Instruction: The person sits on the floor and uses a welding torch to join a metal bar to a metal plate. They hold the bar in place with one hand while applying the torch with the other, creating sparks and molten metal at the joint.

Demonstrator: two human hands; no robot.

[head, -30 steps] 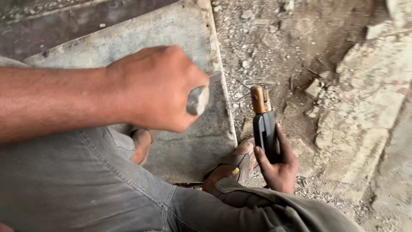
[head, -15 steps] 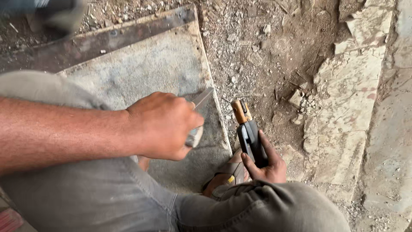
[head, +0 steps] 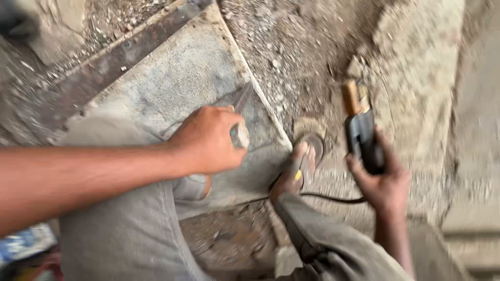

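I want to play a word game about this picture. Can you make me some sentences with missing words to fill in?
1. The right hand holds a black tool with a ____ tip.
2. The left hand grips a small metal piece over a flat grey ____.
3. A black ____ runs along the ground toward the right hand.
4. Both feet wear ____.

Missing words: brown; sheet; cable; sandals

Rough, gravel-strewn dirt ground (head: 291,57) lies in soft daylight. A rusted metal bar (head: 120,57) crosses upper left; crumbling pale concrete (head: 416,52) runs along the right.
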